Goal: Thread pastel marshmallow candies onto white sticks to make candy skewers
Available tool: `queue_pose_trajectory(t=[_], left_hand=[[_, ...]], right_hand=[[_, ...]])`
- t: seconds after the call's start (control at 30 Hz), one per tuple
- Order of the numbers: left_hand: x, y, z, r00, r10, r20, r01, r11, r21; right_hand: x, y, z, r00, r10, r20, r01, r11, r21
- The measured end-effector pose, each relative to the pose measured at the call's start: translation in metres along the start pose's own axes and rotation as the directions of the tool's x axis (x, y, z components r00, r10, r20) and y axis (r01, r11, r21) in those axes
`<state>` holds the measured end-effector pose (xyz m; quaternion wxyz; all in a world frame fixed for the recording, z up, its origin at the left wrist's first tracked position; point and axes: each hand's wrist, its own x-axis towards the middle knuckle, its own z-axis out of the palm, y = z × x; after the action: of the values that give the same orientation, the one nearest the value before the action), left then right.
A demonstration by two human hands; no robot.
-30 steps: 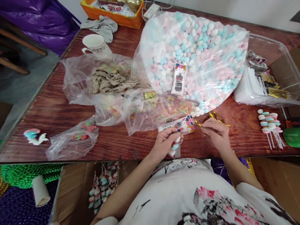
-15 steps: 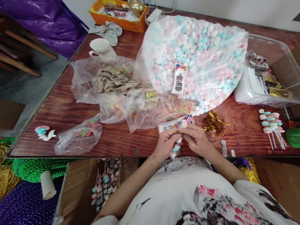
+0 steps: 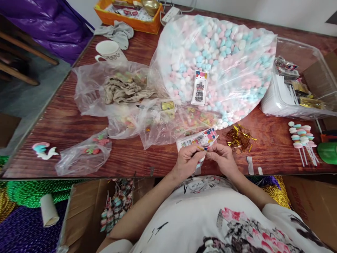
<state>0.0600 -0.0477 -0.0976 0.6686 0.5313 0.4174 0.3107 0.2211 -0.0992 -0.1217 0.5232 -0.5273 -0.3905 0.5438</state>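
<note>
My left hand [image 3: 188, 162] and my right hand [image 3: 222, 157] meet at the table's front edge, fingertips pinched together at the top of a small wrapped marshmallow piece [image 3: 200, 162], mostly hidden between them. Just behind the fingers lies a stack of printed labels or packets [image 3: 196, 140]. Gold twist ties [image 3: 240, 138] are heaped to the right of my right hand. Beyond, a large clear bag [image 3: 218, 63] of pink, blue and white marshmallows bears a printed packet [image 3: 199, 88]. Marshmallow sticks [image 3: 302, 137] lie at the right.
Left of my hands are clear bags of gummies [image 3: 126, 124], a brown cloth [image 3: 126, 90], a mug [image 3: 110, 52] and a small gummy bag [image 3: 86, 154]. A clear plastic bin [image 3: 279, 105] stands right. Below the edge is a box [image 3: 84, 211] of wrapped sticks.
Both hands have shifted slightly at the wrapper's top, and their fingertips hide more of the marshmallows. The whole view has moved a little.
</note>
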Motion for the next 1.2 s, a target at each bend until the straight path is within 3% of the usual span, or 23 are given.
queue_pose_trajectory(t=[0.13, 0.3, 0.37, 0.43, 0.47, 0.5, 0.53, 0.6, 0.67, 0.77, 0.83, 0.87, 0.93, 1.0, 1.07, 1.13, 1.17, 1.2], left_hand=[[0.003, 0.014, -0.003, 0.979, 0.152, 0.139, -0.169, 0.978, 0.123], [0.009, 0.027, -0.005, 0.944, 0.163, 0.285, -0.220, 0.959, 0.179], [0.011, 0.031, -0.005, 0.937, 0.117, 0.329, -0.183, 0.967, 0.178], [0.012, 0.034, -0.006, 0.936, 0.013, 0.352, -0.069, 0.987, 0.148], [0.012, 0.034, -0.006, 0.928, -0.069, 0.367, 0.026, 0.992, 0.120], [0.012, 0.034, -0.007, 0.905, -0.163, 0.393, 0.139, 0.986, 0.089], [0.011, 0.033, -0.008, 0.868, -0.259, 0.424, 0.259, 0.964, 0.058], [0.010, 0.030, -0.009, 0.754, -0.416, 0.508, 0.472, 0.881, 0.020], [0.008, 0.027, -0.009, 0.626, -0.499, 0.599, 0.601, 0.799, 0.037], [0.008, 0.027, -0.009, 0.478, -0.546, 0.688, 0.667, 0.735, 0.119], [0.010, 0.030, -0.009, 0.433, -0.557, 0.709, 0.664, 0.729, 0.168], [0.011, 0.032, -0.008, 0.423, -0.554, 0.717, 0.650, 0.737, 0.186], [0.013, 0.036, -0.007, 0.410, -0.540, 0.736, 0.610, 0.762, 0.219], [0.014, 0.036, -0.005, 0.429, -0.510, 0.745, 0.559, 0.798, 0.225], [0.016, 0.034, -0.004, 0.508, -0.449, 0.735, 0.481, 0.856, 0.190], [0.022, 0.031, -0.007, 0.629, -0.344, 0.697, 0.352, 0.925, 0.140], [0.028, 0.030, -0.010, 0.669, -0.296, 0.681, 0.279, 0.950, 0.138], [0.034, 0.030, -0.014, 0.673, -0.276, 0.687, 0.217, 0.961, 0.173]], right_hand=[[0.010, -0.001, -0.014, 0.975, 0.154, 0.161, -0.176, 0.975, 0.136], [0.019, -0.006, -0.021, 0.916, 0.230, 0.328, -0.298, 0.938, 0.175], [0.019, -0.011, -0.024, 0.918, 0.164, 0.362, -0.194, 0.980, 0.047], [0.016, -0.018, -0.027, 0.926, -0.049, 0.375, 0.125, 0.976, -0.181], [0.014, -0.022, -0.029, 0.889, -0.197, 0.413, 0.333, 0.897, -0.289], [0.012, -0.027, -0.031, 0.811, -0.340, 0.476, 0.532, 0.766, -0.360], [0.009, -0.031, -0.032, 0.700, -0.456, 0.549, 0.696, 0.608, -0.382], [0.004, -0.037, -0.034, 0.462, -0.583, 0.669, 0.887, 0.328, -0.327], [0.000, -0.042, -0.035, 0.290, -0.616, 0.733, 0.957, 0.161, -0.243], [-0.002, -0.047, -0.034, 0.128, -0.597, 0.792, 0.988, 0.009, -0.153], [-0.001, -0.048, -0.034, 0.060, -0.571, 0.819, 0.990, -0.069, -0.120], [0.000, -0.049, -0.033, 0.055, -0.556, 0.829, 0.991, -0.071, -0.113], [0.002, -0.048, -0.032, 0.087, -0.525, 0.847, 0.995, -0.002, -0.103], [0.003, -0.046, -0.030, 0.118, -0.496, 0.860, 0.993, 0.061, -0.101], [0.003, -0.043, -0.027, 0.109, -0.488, 0.866, 0.994, 0.027, -0.109], [0.002, -0.042, -0.023, 0.101, -0.484, 0.869, 0.991, -0.032, -0.133], [0.001, -0.041, -0.021, 0.108, -0.478, 0.871, 0.988, -0.048, -0.149], [-0.001, -0.041, -0.020, 0.121, -0.467, 0.876, 0.984, -0.057, -0.166]])
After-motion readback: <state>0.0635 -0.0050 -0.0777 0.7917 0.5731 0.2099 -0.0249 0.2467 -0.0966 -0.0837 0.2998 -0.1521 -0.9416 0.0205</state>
